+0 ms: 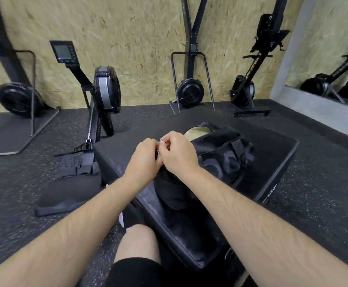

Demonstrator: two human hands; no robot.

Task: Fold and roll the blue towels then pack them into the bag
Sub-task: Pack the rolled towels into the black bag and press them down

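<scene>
A black duffel bag (216,154) lies on a black padded box (272,154) in front of me. My left hand (146,156) and my right hand (179,154) meet over the bag's near end, fingers curled. Both pinch small metal zipper pulls there. At the bag's far end a gap shows a pale olive lining or item (196,131). No blue towel is visible.
Rowing machines stand around: one lying out at the left (104,90), two stored upright by the chipboard wall (189,92) (245,88). A mirror (334,59) covers the right wall. My bare knee (138,241) is beside the box. The floor is speckled rubber.
</scene>
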